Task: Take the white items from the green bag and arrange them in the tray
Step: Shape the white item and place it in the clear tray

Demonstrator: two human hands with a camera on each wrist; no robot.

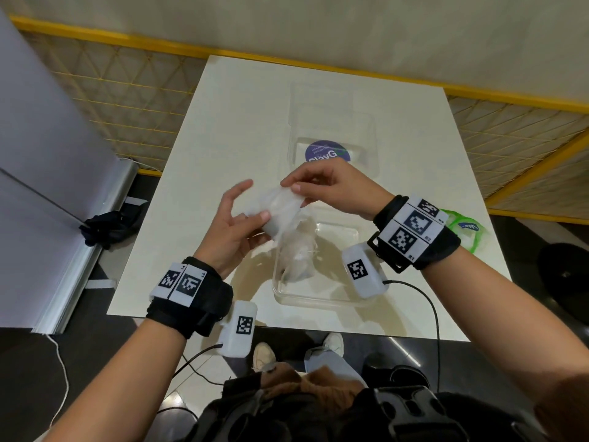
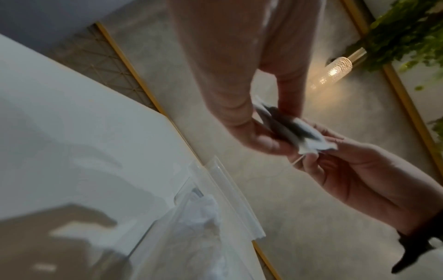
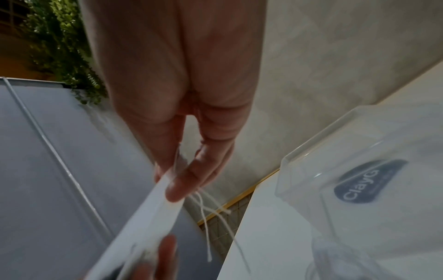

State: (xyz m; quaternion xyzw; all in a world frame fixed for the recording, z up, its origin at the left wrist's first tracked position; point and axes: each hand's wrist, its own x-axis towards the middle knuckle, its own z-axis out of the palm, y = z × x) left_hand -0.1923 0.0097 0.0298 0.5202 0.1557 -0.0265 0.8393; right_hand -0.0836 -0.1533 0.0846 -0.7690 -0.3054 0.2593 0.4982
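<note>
One white item: a thin white mask-like piece (image 1: 282,204) with loose strings, held in the air between both hands, above the bench and over the near tray.
Left hand (image 1: 234,224): thumb and fingers (image 2: 268,141) pinch the lower end of the white piece; the other fingers are spread loosely.
Right hand (image 1: 331,186): thumb and forefinger pinch the upper edge of the same piece; in the right wrist view the fingers (image 3: 189,176) close on a white edge with thin strings (image 3: 210,214) hanging below.
Tray (image 1: 338,299): clear plastic, on the bench just below the hands, near the front edge; a crumpled pile of whitish pieces (image 1: 298,253) lies in its left part.
Clear lid or second container (image 1: 331,122): lies farther back on the bench, bearing a round dark blue label (image 1: 328,153) reading "ClayG".
Green bag (image 1: 467,229): at the right edge of the bench, partly hidden behind the right wrist strap.
Bench (image 1: 223,129): pale, cream-coloured top.
Surroundings: a dark cloth (image 1: 110,226) lies on the floor to the left of the bench.
</note>
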